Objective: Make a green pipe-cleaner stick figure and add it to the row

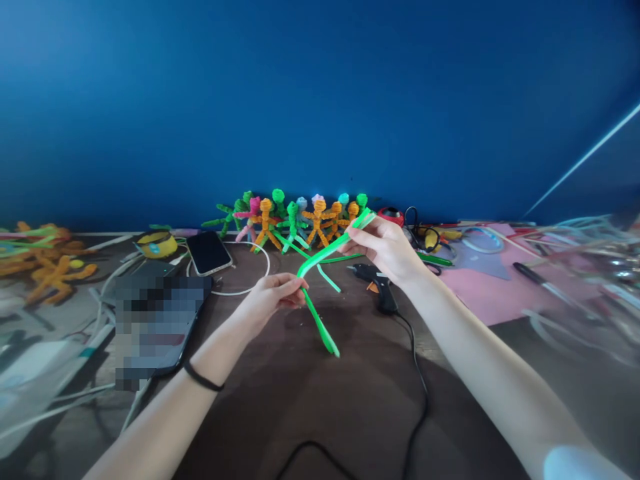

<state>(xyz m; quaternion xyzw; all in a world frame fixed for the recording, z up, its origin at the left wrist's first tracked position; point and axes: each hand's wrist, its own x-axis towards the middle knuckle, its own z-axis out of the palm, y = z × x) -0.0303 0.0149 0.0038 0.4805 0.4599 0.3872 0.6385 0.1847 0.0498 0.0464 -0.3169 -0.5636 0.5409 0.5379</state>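
Observation:
Bright green pipe cleaners (327,252), bundled together, are held above the dark table. My left hand (280,292) pinches the bundle at a bend near its middle, and one end hangs down toward me. Farther up and to the right, my right hand (380,247) grips it close to the other end, fingers closed. Behind the hands stands a row of small pipe-cleaner figures (293,223) in green, orange, pink and blue. A short pale green piece (329,279) lies on the table between the hands.
A black glue gun (377,287) lies below my right hand, its cord (417,380) running toward me. To the left are a phone (209,253), a tablet-like device (185,320) and orange figures (57,273). Pink sheets (480,287) and a pen (530,273) lie right. A blue wall (320,100) rises behind.

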